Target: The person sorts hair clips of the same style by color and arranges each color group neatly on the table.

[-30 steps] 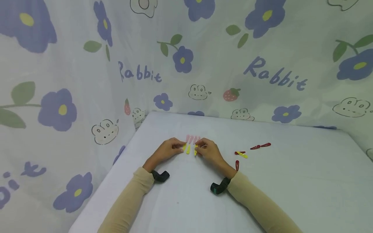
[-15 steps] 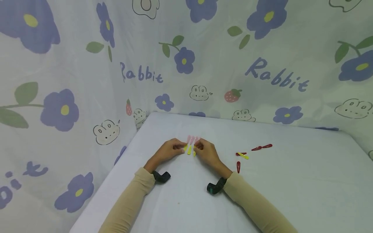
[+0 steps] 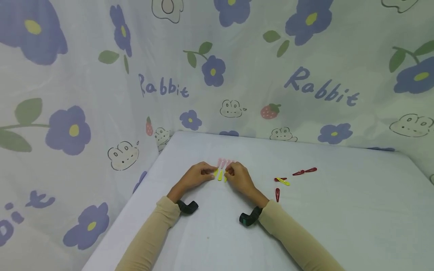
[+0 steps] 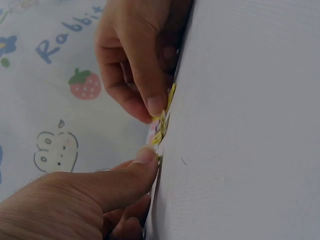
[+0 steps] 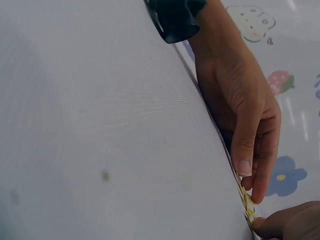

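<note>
Hairclips in yellow (image 3: 220, 175) form a short row on the white bench (image 3: 220, 218), just nearer me than the pink hairclips (image 3: 223, 163). My left grip (image 3: 196, 176) pinches the leftmost yellow one (image 3: 216, 172), my right grip (image 3: 241, 180) the rightmost of the row (image 3: 225, 180)

1. Head view: soft, dim light spreads evenly over the white cloth-covered tabletop (image 3: 210, 248), shadows faint.
2. Right wrist view: pale glare streaks the flower-printed white fabric backdrop (image 5: 300, 117).
3. Left wrist view: the teardrop-shaped yellow hair clips (image 4: 161, 129) look slightly blurred, perhaps out of focus.
</note>
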`<state>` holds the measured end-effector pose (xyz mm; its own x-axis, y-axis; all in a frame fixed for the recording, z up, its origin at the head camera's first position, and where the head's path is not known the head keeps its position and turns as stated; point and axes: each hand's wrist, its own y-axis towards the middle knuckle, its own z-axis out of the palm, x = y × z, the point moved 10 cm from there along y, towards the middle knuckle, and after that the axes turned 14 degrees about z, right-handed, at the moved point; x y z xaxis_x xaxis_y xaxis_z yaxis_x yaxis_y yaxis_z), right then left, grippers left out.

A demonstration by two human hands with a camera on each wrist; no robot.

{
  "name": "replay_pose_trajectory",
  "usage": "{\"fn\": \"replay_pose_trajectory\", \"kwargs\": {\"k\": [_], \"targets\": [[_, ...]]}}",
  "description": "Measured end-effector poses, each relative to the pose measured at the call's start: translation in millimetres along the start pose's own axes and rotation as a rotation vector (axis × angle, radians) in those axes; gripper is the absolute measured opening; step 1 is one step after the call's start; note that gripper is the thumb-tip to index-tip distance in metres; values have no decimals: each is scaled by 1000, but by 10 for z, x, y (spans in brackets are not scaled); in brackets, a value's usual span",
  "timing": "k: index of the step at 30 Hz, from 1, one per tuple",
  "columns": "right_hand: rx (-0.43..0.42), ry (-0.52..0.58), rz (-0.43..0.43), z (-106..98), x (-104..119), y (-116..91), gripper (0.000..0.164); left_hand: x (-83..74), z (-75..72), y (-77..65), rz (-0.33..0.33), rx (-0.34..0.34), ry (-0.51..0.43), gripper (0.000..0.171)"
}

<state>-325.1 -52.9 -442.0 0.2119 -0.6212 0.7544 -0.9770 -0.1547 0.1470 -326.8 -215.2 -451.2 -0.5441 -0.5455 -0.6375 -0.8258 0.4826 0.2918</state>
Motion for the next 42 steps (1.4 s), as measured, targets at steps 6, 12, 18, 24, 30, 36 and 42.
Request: {"fn": "replay_pose_trajectory", "kwargs": {"k": [6, 12, 18, 24, 30, 36, 42], "targets": [[-16, -11, -2, -10, -2, -9, 8, -13, 16, 7, -8, 3, 2, 34], [-24, -12, -25, -7, 28, -39, 8, -1, 20, -8, -20, -1, 7, 34], [-30, -24, -5, 8, 11, -52, 7, 24, 43, -26, -26, 4, -13, 35], [-24, -22, -20, 2, 32, -48, 8, 8, 25, -20, -17, 0, 1, 35], [-52, -23, -18, -18, 48, -22, 7, -10, -3, -6, -5, 14, 6, 35], [0, -24, -26, 75, 100, -11, 8, 51, -74, -88, -37, -12, 11, 34], [-43, -32, 6, -6, 28, -23, 8, 29, 12, -15, 13, 3, -18, 34]]}}
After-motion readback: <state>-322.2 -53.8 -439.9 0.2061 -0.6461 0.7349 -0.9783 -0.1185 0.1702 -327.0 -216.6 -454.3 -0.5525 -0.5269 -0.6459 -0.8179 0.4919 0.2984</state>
